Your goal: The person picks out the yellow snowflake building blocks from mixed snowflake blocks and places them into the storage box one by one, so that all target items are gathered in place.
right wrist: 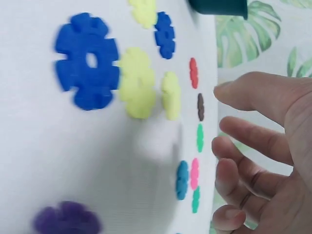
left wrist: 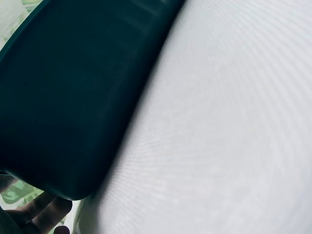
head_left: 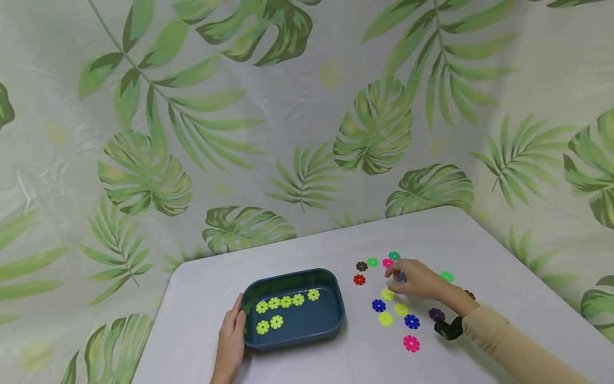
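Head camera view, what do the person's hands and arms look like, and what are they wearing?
The right hand is gloveless, with a black device worn at the wrist and a long beige sleeve behind it. The left hand is gloveless too; no left sleeve shows.
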A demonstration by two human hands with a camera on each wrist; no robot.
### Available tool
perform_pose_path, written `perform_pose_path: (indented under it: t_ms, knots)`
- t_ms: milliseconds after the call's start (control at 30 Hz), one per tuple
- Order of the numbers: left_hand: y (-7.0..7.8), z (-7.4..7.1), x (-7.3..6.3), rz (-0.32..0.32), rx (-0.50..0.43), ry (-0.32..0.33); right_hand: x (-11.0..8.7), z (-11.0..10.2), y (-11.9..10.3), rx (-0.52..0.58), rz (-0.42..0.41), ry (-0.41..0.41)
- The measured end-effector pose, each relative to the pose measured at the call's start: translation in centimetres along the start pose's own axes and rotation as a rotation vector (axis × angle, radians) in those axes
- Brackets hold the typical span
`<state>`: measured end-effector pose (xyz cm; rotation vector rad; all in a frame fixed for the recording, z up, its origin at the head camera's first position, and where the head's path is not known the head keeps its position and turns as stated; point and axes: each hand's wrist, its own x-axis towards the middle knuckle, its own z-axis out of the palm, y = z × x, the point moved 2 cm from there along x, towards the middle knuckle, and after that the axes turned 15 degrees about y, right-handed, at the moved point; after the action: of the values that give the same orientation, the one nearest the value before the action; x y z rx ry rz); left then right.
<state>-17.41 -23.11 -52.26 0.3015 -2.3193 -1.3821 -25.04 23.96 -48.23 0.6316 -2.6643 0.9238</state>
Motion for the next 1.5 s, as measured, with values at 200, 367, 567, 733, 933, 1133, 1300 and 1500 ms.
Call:
perform_pose_path:
  t_ms: [200,367,567,733,933,1133,1300,1500]
  knots:
    - [0.0,-0.2,0.0,-0.006,0.008,-0.01,-1.8,1.0,0.6,-0.064,0.084,-0.016]
    - [0.1,-0.2,-0.1,-0.024,0.003,-0.011,-2.5,1.9,0.8,-0.122,0.097,0.0]
    - [0.1,-0.1,-0.1,-0.023,0.004,-0.002,-2.4,2.3,0.6,-0.161,0.1,0.033]
    - [0.0,0.0,0.0,-0.024,0.011,0.013,-2.2,2.4,0.4,-0.168,0.113,0.042]
    - [0.0,0.0,0.1,-0.023,0.026,0.011,-2.0,2.5,0.2,-0.149,0.103,0.055]
    - [0.1,-0.1,0.1,-0.014,0.029,0.007,-1.5,2.7,0.3,-0.145,0.111,0.062]
    - [0.0,-0.1,0.1,-0.011,0.032,0.004,-1.2,3.0,0.5,-0.144,0.15,0.055]
    - [0.0,0.0,0.2,-0.01,0.041,0.004,-0.6,2.8,0.3,-0.119,0.168,0.043]
